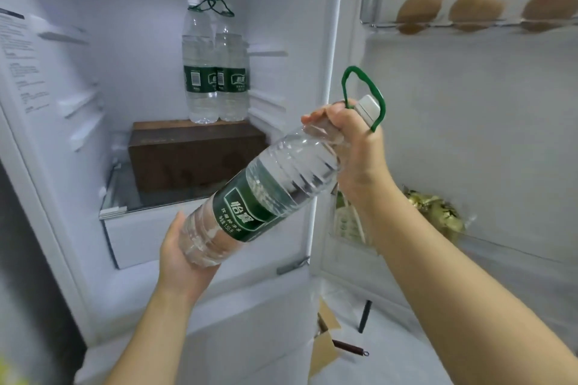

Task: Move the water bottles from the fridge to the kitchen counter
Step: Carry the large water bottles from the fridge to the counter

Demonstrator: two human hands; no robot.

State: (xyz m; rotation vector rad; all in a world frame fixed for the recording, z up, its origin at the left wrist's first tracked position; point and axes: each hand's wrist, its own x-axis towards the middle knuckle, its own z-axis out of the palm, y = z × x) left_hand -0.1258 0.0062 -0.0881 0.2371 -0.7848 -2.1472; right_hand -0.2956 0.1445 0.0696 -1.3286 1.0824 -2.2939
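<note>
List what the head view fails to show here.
Kitchen counter: outside the head view's frame.
Neck of the held water bottle: covered by the right hand.
Fingers of the left hand: behind the bottle's base.
The rightmost egg: cut by the right edge.
Print on the fridge wall sticker: blurred, too small.

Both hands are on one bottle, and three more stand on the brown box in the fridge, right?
Not three. The head view shows two bottles standing on the brown box. The left hand and right hand do hold one bottle.
</note>
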